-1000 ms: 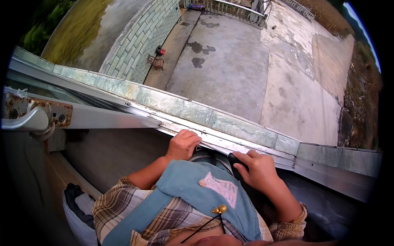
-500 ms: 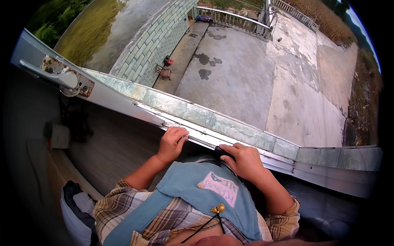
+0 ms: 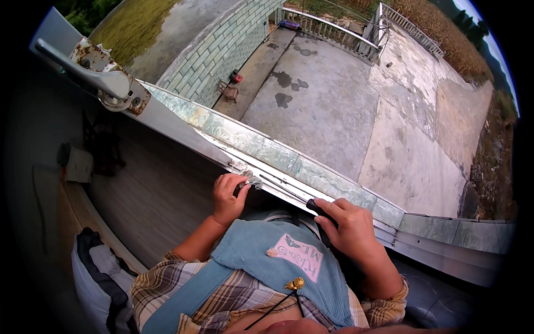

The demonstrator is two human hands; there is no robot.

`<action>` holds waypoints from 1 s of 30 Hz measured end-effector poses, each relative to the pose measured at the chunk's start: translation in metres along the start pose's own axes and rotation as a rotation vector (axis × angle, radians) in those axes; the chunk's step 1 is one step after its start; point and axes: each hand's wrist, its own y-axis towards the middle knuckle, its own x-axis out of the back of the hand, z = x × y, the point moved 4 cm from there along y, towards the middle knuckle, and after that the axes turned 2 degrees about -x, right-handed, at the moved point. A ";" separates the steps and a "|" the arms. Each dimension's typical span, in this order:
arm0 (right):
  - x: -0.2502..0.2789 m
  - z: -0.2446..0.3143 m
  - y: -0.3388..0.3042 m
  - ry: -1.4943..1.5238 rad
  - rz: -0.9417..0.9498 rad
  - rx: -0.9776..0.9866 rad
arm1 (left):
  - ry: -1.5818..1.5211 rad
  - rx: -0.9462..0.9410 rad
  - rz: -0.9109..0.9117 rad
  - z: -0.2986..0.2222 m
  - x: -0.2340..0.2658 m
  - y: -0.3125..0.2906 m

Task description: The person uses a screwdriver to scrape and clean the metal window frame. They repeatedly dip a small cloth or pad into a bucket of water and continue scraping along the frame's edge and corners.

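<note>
My right hand (image 3: 350, 222) grips the black handle of a screwdriver (image 3: 312, 206). Its thin shaft lies over the white window track (image 3: 289, 195) and points left. Between the thumb and fingers of my left hand (image 3: 227, 195) is a small crumpled grey rag (image 3: 253, 180), resting against the track just short of the shaft's tip. What the rag is made of is hard to make out. A whitish bit (image 3: 237, 165) sits in the track beyond my left fingertips.
An open window frame (image 3: 172, 128) with a lever handle (image 3: 83, 72) and rusty plate stands at the left. Green stone tiles (image 3: 250, 139) edge the sill. Below lies a concrete yard (image 3: 322, 100) with a chair (image 3: 228, 91). Cloth items (image 3: 100, 278) lie lower left.
My right hand has drawn back to the right, and the screwdriver's shaft now shows. The grey rag has come into sight at my left fingers. The whole view has shifted slightly.
</note>
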 end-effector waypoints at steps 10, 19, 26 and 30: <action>-0.026 0.010 0.037 -0.038 0.070 0.109 | 0.017 0.095 -0.003 0.014 -0.002 -0.006; -0.058 0.016 0.052 -0.099 0.061 0.195 | 0.014 0.088 0.027 0.019 -0.001 -0.001; -0.085 0.018 0.060 -0.180 0.142 0.239 | 0.110 0.052 0.030 0.026 0.003 0.009; -0.084 0.011 0.057 -0.169 0.176 0.240 | 0.107 0.051 0.099 0.026 0.001 0.013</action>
